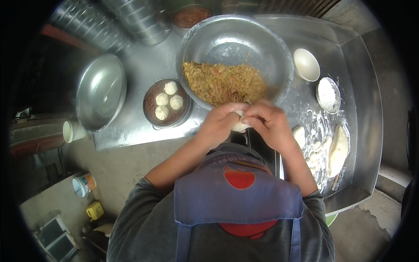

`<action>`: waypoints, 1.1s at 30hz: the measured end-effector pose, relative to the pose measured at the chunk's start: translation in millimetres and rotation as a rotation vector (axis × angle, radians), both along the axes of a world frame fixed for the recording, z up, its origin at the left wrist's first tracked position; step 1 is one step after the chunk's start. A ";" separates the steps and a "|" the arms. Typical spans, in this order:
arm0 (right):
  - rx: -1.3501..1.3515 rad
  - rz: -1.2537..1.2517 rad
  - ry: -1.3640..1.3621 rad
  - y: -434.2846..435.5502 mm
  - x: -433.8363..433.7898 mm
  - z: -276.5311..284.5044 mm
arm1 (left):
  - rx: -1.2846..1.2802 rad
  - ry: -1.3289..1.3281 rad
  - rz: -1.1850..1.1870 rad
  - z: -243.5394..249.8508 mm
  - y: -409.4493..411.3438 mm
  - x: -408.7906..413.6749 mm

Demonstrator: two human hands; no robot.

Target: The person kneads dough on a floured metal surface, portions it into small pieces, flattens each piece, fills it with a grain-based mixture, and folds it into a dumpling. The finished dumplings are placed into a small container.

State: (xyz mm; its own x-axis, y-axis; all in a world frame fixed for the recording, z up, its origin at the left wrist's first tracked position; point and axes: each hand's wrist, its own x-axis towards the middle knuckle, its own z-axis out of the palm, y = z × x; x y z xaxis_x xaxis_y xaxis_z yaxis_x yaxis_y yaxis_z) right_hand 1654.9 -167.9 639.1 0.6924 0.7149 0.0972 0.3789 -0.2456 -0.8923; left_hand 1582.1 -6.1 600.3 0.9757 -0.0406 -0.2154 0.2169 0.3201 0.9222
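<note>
Between my two hands, at the near rim of a large metal basin (234, 29), is a pale dough bun (240, 126) with its top partly covered by my fingers. My left hand (217, 122) cups it from the left, and my right hand (270, 121) pinches its upper edge with thumb and fingers. A heap of shredded brown-yellow filling (226, 82) lies in the near half of the basin. Left of the basin, several pleated buns (176, 102) sit in a round steamer tray (154, 88).
Floured dough pieces (314, 157) and a long dough lump (338, 150) lie at the right, below a bowl of flour (328, 95) and a white bowl (306, 65). An empty metal basin (101, 91) stands left, with stacked steamers (140, 19) behind.
</note>
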 end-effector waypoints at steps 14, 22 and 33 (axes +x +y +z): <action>-0.002 -0.044 -0.212 9.9 -8.7 -2.6 | -0.491 0.017 0.129 -1.1 -4.7 -3.6; 0.044 0.091 -0.206 15.3 -15.3 5.8 | 0.109 -0.180 -0.028 5.4 11.2 -3.8; 0.257 -0.234 0.170 -17.8 10.6 2.7 | -0.437 0.216 0.167 -42.1 35.7 -7.2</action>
State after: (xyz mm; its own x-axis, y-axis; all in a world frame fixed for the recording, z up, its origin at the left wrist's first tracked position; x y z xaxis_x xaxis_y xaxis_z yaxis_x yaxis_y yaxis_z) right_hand 1665.6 -185.7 641.8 0.8554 0.5033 0.1224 0.1805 -0.0682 -0.9812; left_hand 1574.8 29.6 558.1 0.9115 -0.0198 -0.4107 0.3012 0.7123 0.6340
